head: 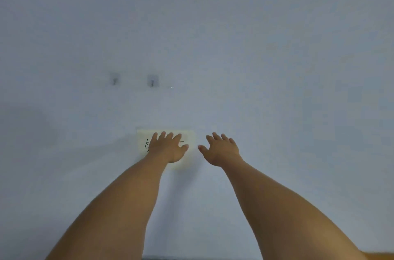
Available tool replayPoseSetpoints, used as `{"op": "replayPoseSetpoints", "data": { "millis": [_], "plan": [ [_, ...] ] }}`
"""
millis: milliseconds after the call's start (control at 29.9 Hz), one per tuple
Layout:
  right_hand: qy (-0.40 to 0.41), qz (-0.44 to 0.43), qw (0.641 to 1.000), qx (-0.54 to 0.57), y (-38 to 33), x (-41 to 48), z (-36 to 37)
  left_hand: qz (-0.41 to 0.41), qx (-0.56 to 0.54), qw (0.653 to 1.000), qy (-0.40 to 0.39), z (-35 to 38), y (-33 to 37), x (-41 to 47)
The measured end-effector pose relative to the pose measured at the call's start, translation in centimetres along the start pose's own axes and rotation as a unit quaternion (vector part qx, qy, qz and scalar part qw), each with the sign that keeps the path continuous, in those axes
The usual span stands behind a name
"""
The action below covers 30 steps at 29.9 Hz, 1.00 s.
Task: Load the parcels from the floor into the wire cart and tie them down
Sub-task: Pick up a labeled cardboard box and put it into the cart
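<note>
Parcels: none in view, so their place on the floor cannot be told.
Wire cart: not in view either, nor any cord or strap for tying down.
Left hand (pixel 168 149): fingers straight and spread, gripping nothing. It lies over a paper note (pixel 142 142) low on the wall (pixel 277 46). Whether the palm presses the note or only hovers in front of it cannot be told.
Right hand (pixel 220 150): fingers straight and spread, holding nothing, against bare wall just beside the note's right edge.
Task stage: judged not yet begun, with both hands free and facing away from any load.
Risk, reaching blind: with the head turned to the wall, bending for a parcel unseen could mean a poor grip or a stumble over the cart.
Risk, the note: a hand dragging across it could peel or crease it.
Risk, the hooks: two small adhesive hooks (pixel 114 79) sit higher on the wall, left of centre, and a lifted parcel could catch them.
Hidden writing: dark handwritten strokes on the note are mostly covered by the left hand and unreadable.
Cut off: an orange patch (pixel 381 256) at the lower right corner and a dark strip (pixel 181 258) along the bottom edge are too little seen to name.
Floor: out of view.
</note>
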State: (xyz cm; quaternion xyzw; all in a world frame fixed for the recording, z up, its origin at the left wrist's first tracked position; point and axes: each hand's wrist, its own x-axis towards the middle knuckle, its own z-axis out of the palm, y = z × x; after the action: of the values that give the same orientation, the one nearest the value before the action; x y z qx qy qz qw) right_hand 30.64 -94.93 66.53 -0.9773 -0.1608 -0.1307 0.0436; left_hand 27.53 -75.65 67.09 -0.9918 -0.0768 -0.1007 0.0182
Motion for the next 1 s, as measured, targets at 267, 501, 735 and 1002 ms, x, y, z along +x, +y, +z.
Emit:
{"op": "replayPoseSetpoints", "data": {
  "millis": [267,501,735,1002],
  "plan": [
    [0.016,-0.027,0.999,0.009,-1.5,-0.8,-2.6,-0.030,0.010,0.999,0.028,-5.3,-1.2,-2.9],
    [0.020,-0.141,0.989,0.032,-12.2,0.1,-2.5,-0.142,0.061,0.988,0.016,-4.9,-11.9,-8.1],
    [-0.014,-0.283,0.956,0.080,-32.0,-3.7,-2.6,-0.291,0.111,0.950,0.002,-5.4,-28.2,-21.0],
    [0.004,-0.470,0.873,0.131,-56.9,-14.9,-5.8,-0.468,0.140,0.872,0.021,-9.6,-45.6,-40.9]
  ]
}}
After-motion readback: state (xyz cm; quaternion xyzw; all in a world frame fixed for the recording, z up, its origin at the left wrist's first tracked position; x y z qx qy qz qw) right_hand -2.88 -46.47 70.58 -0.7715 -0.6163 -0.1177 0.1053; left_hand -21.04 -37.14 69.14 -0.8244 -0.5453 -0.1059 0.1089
